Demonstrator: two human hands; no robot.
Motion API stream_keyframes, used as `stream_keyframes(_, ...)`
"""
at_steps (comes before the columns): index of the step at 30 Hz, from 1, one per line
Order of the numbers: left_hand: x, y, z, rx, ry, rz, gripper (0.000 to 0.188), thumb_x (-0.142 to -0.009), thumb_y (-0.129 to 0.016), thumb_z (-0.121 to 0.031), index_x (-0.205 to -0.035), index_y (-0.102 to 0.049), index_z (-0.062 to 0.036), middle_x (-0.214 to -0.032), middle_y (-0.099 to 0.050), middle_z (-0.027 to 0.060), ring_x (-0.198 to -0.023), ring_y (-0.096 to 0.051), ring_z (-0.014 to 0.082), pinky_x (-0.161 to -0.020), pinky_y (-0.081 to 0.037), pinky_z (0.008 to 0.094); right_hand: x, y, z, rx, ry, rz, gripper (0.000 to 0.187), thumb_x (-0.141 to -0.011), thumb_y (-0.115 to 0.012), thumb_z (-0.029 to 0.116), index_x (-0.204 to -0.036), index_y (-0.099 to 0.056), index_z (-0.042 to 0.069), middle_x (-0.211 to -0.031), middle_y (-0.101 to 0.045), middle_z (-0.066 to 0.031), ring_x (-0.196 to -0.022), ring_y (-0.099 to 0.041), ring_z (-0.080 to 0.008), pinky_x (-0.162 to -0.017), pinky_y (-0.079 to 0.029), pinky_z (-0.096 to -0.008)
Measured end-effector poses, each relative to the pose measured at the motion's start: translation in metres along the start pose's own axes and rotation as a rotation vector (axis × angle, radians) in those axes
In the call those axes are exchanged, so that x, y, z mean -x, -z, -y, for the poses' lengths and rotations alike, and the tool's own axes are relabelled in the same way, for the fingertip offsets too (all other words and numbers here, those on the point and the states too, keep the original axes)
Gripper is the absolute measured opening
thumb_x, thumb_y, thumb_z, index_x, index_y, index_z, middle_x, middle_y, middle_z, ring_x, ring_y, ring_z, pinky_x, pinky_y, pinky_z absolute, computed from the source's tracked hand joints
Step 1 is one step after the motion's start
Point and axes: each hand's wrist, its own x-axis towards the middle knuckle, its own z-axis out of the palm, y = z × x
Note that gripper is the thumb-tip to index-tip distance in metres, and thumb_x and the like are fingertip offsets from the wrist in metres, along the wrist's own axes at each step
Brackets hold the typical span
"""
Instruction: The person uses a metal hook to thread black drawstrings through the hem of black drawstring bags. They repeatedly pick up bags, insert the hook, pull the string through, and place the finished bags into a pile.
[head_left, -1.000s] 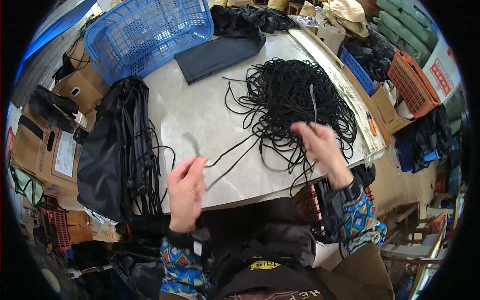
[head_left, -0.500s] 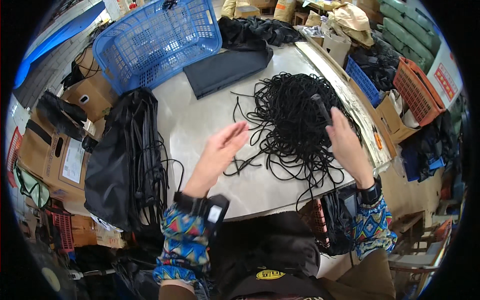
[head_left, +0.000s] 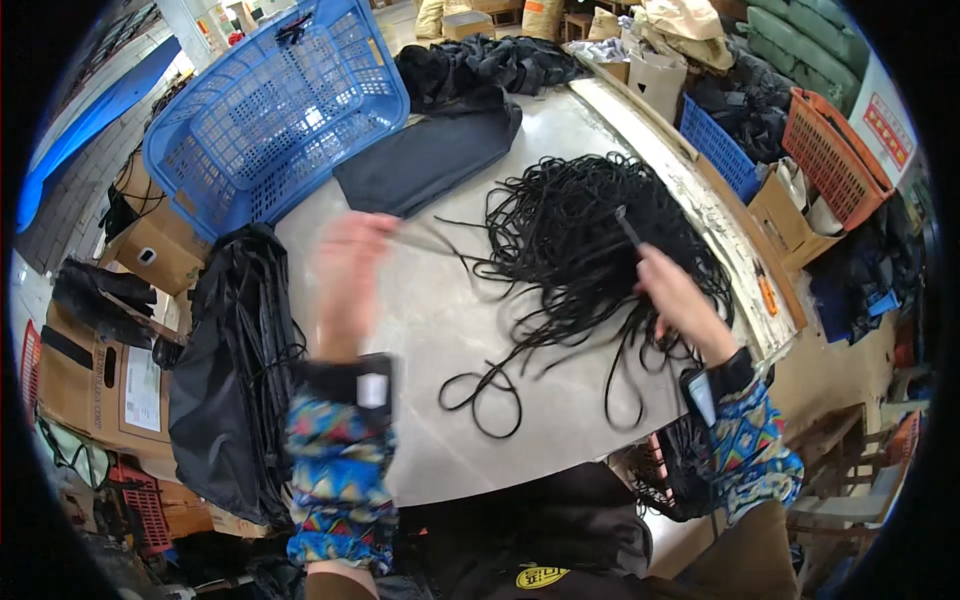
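My left hand (head_left: 352,275) is raised over the left side of the table, smeared by motion, so its fingers do not show clearly. A blurred dark strand runs from near its fingertips toward the cord pile; whether the hand holds it I cannot tell. My right hand (head_left: 682,300) is closed around a slim dark stick-like tool (head_left: 629,228) with a small metallic-looking tip, pointing up and left over the heap of black cords (head_left: 590,230). Loose cord loops trail from the heap toward the near edge. Left of my left hand lies a stack of black fabric pieces (head_left: 235,370) with cords.
A blue plastic basket (head_left: 290,110) leans at the far left beside a folded black cloth (head_left: 430,155) on the pale table (head_left: 420,400). An orange-handled cutter (head_left: 765,290) lies at the right edge. Cardboard boxes (head_left: 85,400) stand left; an orange crate (head_left: 830,165) stands right.
My left hand has swung left and up, away from the cords. My right hand has lowered slightly and its fingers have closed round the tool. Cord loops have spread nearer me; my view has shifted.
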Motion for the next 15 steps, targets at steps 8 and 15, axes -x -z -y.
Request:
stream_keyframes(8, 0.086, 0.084, -0.139, 0.988, -0.062, -0.125, 0.015, -0.095, -0.049, -0.013, -0.106, -0.051, -0.0037, -0.09, -0.058, 0.0052, -0.076, -0.053, 0.0149, -0.077, -0.046, 0.0331, 0.036, 0.033, 0.01, 0.179, 0.123, -0.106, 0.03, -0.098, -0.041, 0.02, -0.119, -0.052, 0.002, -0.081, -0.061, -0.0065, -0.063, -0.058, -0.0133, -0.048, -0.043, -0.0221)
stream_keyframes(15, 0.179, -0.09, -0.033, 0.666, 0.458, -0.173, 0.009, -0.09, -0.057, -0.008, -0.098, -0.061, -0.0046, -0.115, -0.06, 0.0153, -0.107, -0.056, 0.025, -0.093, -0.044, 0.0383, 0.108, -0.079, 0.082, -0.19, 0.414, 0.492, 0.036, -0.097, -0.044, 0.014, -0.13, -0.043, 0.0, -0.097, -0.064, -0.0133, -0.066, -0.065, -0.0166, -0.066, -0.051, -0.0303)
